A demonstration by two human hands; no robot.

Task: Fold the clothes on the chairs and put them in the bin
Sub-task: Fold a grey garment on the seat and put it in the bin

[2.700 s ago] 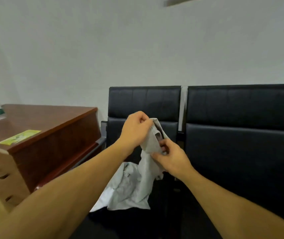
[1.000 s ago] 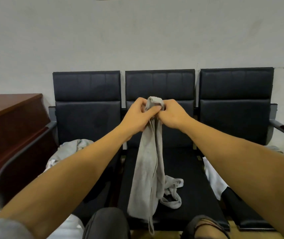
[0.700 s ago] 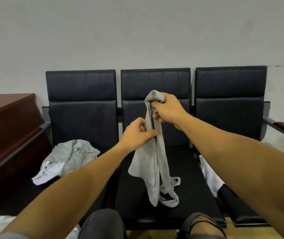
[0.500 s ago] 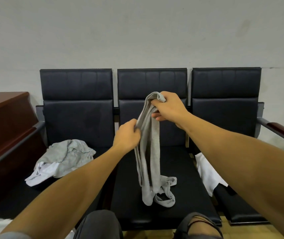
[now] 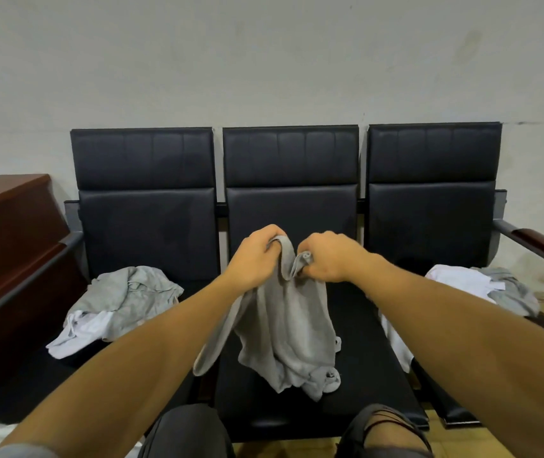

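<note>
Both hands meet at the centre of the frame, over the middle seat of a row of three black padded chairs point(image 5: 290, 180) set against a pale wall point(image 5: 264, 61). The left hand point(image 5: 255, 256) and the right hand point(image 5: 328, 257) each grip the top edge of a light grey fabric garment point(image 5: 284, 325). The fingers of both hands are curled tight around bunched cloth, knuckles up, the two fists just beside each other with a fold of fabric rising between them. The garment hangs down from the hands and its lower end lies crumpled on the middle seat cushion.

At the left of the frame, a heap of grey and white clothes point(image 5: 115, 302) lies on the left seat. At the right, a pile of white and grey clothes point(image 5: 475, 285) lies on the right seat, partly hidden by the right forearm. A reddish-brown wooden counter point(image 5: 9, 226) stands at the left edge. Dark trouser knees point(image 5: 191, 431) show at the bottom.
</note>
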